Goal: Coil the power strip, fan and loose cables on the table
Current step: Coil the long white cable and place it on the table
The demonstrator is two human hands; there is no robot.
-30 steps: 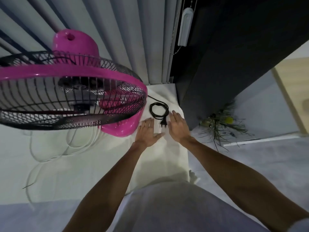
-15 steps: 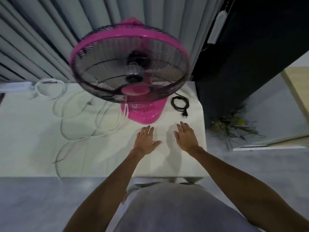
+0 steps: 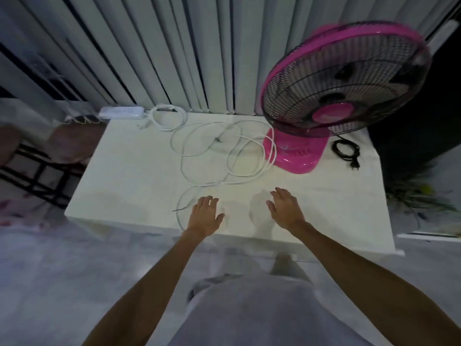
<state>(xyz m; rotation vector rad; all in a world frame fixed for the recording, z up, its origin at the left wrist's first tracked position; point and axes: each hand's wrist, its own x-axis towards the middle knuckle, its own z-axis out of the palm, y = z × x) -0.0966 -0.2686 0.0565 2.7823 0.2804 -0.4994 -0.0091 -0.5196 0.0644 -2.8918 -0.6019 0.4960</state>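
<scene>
A pink fan (image 3: 296,156) stands at the back right of the white table (image 3: 129,176). To its right lies the fan's black cord (image 3: 345,151), wound in a small coil. A white power strip (image 3: 121,112) sits at the back left corner with its cord in a coil (image 3: 168,118) beside it. A long white cable (image 3: 224,156) sprawls in loose loops across the middle. My left hand (image 3: 204,216) and my right hand (image 3: 285,208) hover over the near edge, fingers spread, holding nothing. The left hand is just beside the cable's near end.
Grey vertical blinds (image 3: 149,53) hang behind the table. A dark cabinet (image 3: 411,136) stands to the right, with a plant (image 3: 419,196) on the floor below it. A chair with a dark frame (image 3: 37,156) is at the left.
Both hands have drawn back from the black coil toward the near edge. The view has swung left, so the power strip and the whole white cable show.
</scene>
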